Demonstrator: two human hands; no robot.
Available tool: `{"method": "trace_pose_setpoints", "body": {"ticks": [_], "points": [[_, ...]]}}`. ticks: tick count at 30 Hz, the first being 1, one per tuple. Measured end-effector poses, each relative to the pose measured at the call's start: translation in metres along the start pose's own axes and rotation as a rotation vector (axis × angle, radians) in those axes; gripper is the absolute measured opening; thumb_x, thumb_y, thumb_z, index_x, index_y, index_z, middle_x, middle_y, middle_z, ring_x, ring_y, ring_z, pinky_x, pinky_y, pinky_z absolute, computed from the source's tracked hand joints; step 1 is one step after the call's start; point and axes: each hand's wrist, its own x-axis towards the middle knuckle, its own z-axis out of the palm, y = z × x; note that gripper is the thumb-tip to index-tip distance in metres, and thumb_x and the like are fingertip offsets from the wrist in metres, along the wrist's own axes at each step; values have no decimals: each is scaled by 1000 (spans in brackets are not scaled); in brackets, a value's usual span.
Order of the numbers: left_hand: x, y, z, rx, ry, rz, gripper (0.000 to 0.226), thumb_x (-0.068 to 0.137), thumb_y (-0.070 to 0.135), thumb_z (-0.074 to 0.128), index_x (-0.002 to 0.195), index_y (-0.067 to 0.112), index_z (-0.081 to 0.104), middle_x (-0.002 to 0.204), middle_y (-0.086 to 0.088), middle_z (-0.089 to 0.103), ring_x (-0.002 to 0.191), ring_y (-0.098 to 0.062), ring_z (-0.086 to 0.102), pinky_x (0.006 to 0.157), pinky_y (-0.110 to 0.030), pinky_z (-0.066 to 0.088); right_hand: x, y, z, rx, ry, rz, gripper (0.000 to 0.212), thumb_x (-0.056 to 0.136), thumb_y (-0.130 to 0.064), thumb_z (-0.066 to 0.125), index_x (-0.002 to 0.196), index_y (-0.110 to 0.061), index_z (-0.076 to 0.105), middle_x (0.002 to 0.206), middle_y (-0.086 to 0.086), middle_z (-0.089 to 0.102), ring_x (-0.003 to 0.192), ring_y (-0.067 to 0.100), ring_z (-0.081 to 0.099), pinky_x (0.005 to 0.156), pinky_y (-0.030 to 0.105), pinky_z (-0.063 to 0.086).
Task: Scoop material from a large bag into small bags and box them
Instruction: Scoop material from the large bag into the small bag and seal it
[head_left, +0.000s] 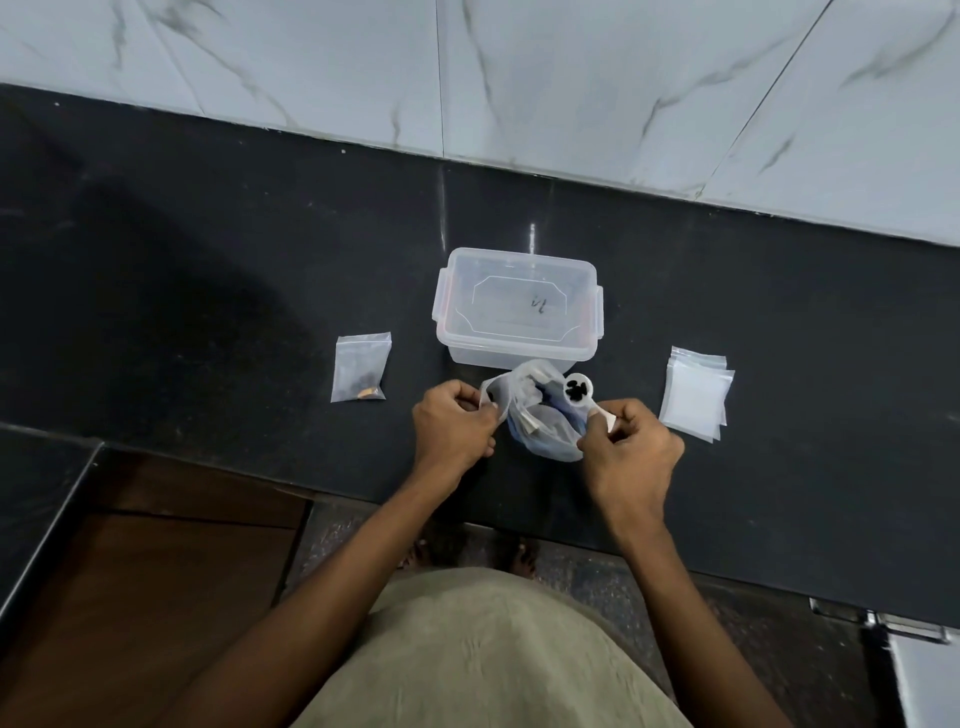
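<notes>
We see a dark counter (208, 291) that runs across the middle of the frame, with a pale marble wall (571, 78) above it. In the middle of the frame sits a clear plastic box (518, 304) with its lid on and clips at the sides. Just below the box is the big bag (540, 415), a crinkly clear one with dark stuff inside. Our left hand (453, 422) pinches the left edge of the big bag, with the fingers curled round the plastic. Our right hand (631, 441) holds the handle of a small white scoop (579, 391), pinched between the thumb and fingers. The round cup of the scoop sits over the top right of the big bag, and it has a few small black bits in it. To the left of the box, well apart from it, lies one small bag (362, 368) flat on the counter, with some dark and brown bits at its bottom. At the right of the frame lies a little pile of small empty bags (696, 395), stacked flat. At the bottom of the frame we see our arms and a tan shirt (488, 654).
</notes>
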Motion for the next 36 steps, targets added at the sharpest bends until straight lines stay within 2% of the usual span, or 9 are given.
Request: {"method": "trace_pose_setpoints", "body": {"ticks": [5,9,12,17,22,24,27,32,36], "points": [[-4,8,-2,42,-16,60,13,90,14,63,79,8,69,64,-7,72,49,-21,69,50,-34,61,-3,-15,-2,159,-11,44,14,85,-4,64,77,-14,72,54,3,68,43,13,56,48,29,46],[-7,8,-3,64,-21,95,13,90,12,64,80,9,72,62,-7,71,47,-16,67,46,-25,56,-7,-33,-8,386,-160,91,13,92,0,64,83,-6,72,56,12,68,40,20,50,40,28,44],[-8,8,-2,66,-30,98,11,88,12,69,78,10,72,60,-6,71,47,-15,68,46,-22,53,-12,-37,-2,409,-245,84,13,92,0,66,81,-6,70,56,14,67,37,18,49,39,27,43],[-8,8,-3,43,-11,114,6,85,11,73,87,7,69,65,-6,71,47,-17,70,49,-30,59,-16,-25,15,88,-187,-238,8,82,-8,70,75,-11,72,57,-2,66,46,19,60,46,35,50],[-9,10,-7,-24,2,78,8,86,8,73,91,9,67,71,-10,71,50,-19,70,52,-35,61,-15,-12,24,-229,-201,-624,12,76,-3,65,65,-7,63,56,3,56,49,18,43,47,29,40],[-8,10,-7,-67,1,39,5,86,6,71,90,7,68,68,-9,72,52,-21,71,53,-37,62,-18,-8,26,-278,-184,-732,7,76,-2,64,72,-6,69,59,5,59,51,22,50,46,34,44],[-6,10,-8,-99,-4,-7,5,85,6,70,90,7,69,67,-8,73,53,-22,71,53,-36,61,-20,0,28,-243,-93,-880,17,77,0,67,89,-3,78,59,5,60,50,23,53,45,30,44],[-6,12,-10,-134,-16,-45,10,87,1,63,89,7,70,57,-4,70,50,-19,69,52,-31,59,-20,13,28,-203,-49,-926,30,97,-10,51,102,-2,79,68,5,66,55,22,60,46,31,49],[-7,12,-10,-136,-24,-48,15,87,-1,60,85,10,69,53,-2,68,50,-20,67,53,-32,61,-17,17,28,-205,-43,-932,32,100,-14,48,104,-4,78,70,4,67,55,23,60,45,34,51]]}}
